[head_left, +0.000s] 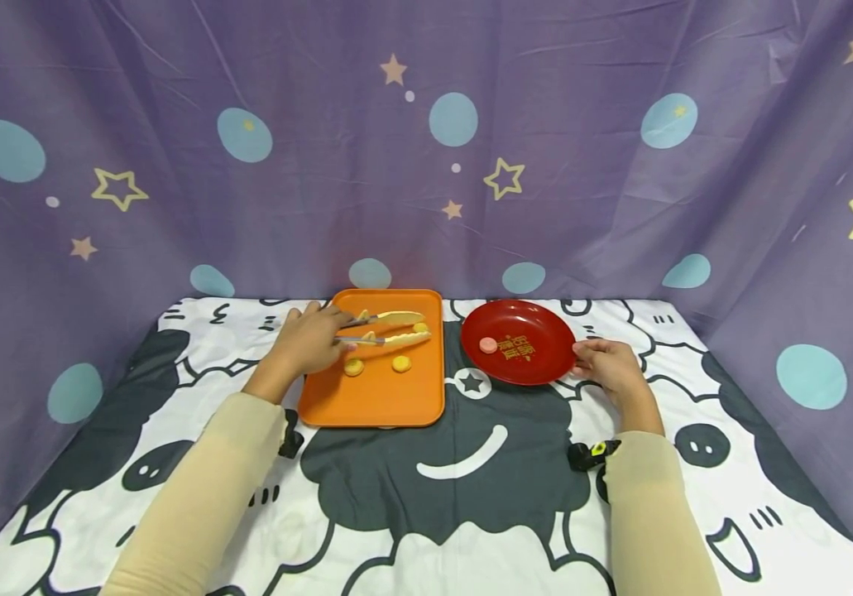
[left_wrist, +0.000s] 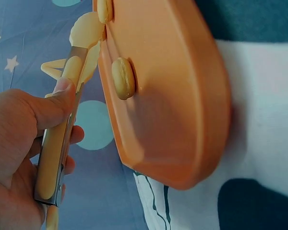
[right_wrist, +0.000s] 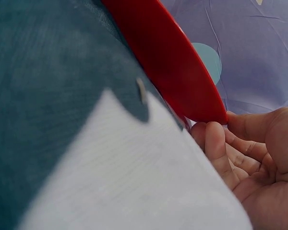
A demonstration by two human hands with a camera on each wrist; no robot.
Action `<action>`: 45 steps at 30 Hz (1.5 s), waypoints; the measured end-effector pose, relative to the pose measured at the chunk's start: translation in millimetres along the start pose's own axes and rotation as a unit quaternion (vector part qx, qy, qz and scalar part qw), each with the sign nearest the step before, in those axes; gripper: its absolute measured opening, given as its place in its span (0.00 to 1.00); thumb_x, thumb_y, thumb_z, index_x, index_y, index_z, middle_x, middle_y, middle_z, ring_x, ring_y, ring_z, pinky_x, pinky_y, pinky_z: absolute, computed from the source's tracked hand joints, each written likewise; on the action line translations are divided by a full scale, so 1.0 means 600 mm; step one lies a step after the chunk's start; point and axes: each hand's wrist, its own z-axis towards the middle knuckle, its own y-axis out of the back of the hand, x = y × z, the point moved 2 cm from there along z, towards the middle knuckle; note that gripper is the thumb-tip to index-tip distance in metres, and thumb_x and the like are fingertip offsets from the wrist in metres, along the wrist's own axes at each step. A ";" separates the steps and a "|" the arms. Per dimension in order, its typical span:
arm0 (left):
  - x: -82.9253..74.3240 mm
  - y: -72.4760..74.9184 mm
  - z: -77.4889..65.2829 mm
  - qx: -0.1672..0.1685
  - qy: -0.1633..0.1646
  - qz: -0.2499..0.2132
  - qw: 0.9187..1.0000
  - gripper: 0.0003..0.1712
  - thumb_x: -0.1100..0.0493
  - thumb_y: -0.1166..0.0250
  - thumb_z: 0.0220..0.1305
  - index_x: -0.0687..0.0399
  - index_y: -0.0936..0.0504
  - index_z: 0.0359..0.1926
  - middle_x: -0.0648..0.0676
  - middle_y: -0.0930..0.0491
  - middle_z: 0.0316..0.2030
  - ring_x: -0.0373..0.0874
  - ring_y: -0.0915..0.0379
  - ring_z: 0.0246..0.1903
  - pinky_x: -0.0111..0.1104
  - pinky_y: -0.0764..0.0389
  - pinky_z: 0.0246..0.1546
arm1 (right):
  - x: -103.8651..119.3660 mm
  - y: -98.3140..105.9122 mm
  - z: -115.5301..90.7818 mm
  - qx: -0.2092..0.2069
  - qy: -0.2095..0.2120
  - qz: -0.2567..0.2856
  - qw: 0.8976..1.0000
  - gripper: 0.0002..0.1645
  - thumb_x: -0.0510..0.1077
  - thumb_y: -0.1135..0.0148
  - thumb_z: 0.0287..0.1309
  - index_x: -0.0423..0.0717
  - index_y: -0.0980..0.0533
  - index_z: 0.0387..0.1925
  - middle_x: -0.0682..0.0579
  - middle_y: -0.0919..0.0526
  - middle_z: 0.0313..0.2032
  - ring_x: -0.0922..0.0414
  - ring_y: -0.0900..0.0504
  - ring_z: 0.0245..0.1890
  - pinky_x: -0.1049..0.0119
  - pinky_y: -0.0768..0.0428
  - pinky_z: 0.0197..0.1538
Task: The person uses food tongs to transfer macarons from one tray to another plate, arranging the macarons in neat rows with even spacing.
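Observation:
My left hand (head_left: 312, 338) grips a pair of tongs (head_left: 385, 339) with cream-coloured tips, held above the orange tray (head_left: 374, 406). Three yellow macarons lie on the tray: one near macaron (head_left: 354, 367), another macaron (head_left: 401, 363) to its right, and a far macaron (head_left: 420, 328) that appears between the spread tong tips. Whether the tips touch it, I cannot tell. At the right, my right hand (head_left: 610, 368) pinches the rim of a red plate (head_left: 538, 368) between thumb and fingers. A pink macaron (head_left: 488, 345) sits on the plate's left part.
A black-and-white cartoon cloth (head_left: 471, 513) covers the table under tray and plate. Behind the table's far edge hangs a purple curtain (head_left: 575, 207) with stars and blue dots. The tray and plate stand side by side with a narrow gap.

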 end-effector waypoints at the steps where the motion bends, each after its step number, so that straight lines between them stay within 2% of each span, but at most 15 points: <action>1: -0.001 -0.001 0.000 -0.001 -0.001 0.002 1.000 0.30 0.48 0.32 0.68 0.52 0.22 0.67 0.57 0.24 0.65 0.56 0.33 0.52 0.48 0.37 0.43 | 0.000 0.000 0.000 0.000 0.000 0.001 1.000 0.24 0.37 0.41 0.72 0.22 0.31 0.60 0.55 0.18 0.32 0.63 0.17 0.31 0.71 0.16 0.40; 14: -0.002 -0.008 0.000 -0.009 -0.010 0.025 1.000 0.28 0.49 0.33 0.69 0.52 0.22 0.67 0.57 0.23 0.64 0.56 0.33 0.51 0.48 0.36 0.42 | 0.001 -0.002 -0.002 -0.003 0.004 -0.004 1.000 0.23 0.37 0.41 0.73 0.22 0.31 0.59 0.54 0.19 0.32 0.63 0.17 0.31 0.71 0.16 0.39; 25: -0.001 -0.009 -0.005 -0.009 -0.011 0.023 1.000 0.30 0.48 0.33 0.69 0.53 0.23 0.68 0.58 0.24 0.65 0.57 0.33 0.52 0.48 0.37 0.43 | -0.001 -0.002 0.000 -0.004 0.006 -0.003 1.000 0.22 0.37 0.42 0.73 0.22 0.30 0.58 0.55 0.18 0.30 0.63 0.17 0.30 0.71 0.16 0.38; 34: -0.003 -0.002 -0.005 0.005 -0.008 0.002 1.000 0.32 0.48 0.32 0.68 0.56 0.23 0.69 0.60 0.24 0.65 0.58 0.33 0.53 0.49 0.36 0.45 | 0.001 -0.001 -0.001 -0.006 0.002 -0.006 1.000 0.22 0.37 0.41 0.73 0.23 0.30 0.59 0.56 0.18 0.30 0.63 0.17 0.30 0.71 0.16 0.39; 45: 0.008 -0.010 0.001 0.025 -0.003 -0.035 0.999 0.30 0.46 0.34 0.70 0.54 0.22 0.67 0.60 0.23 0.64 0.59 0.30 0.53 0.50 0.35 0.44 | 0.000 0.000 0.000 -0.001 0.007 0.005 1.000 0.20 0.36 0.42 0.72 0.23 0.30 0.57 0.56 0.18 0.29 0.64 0.17 0.29 0.72 0.17 0.38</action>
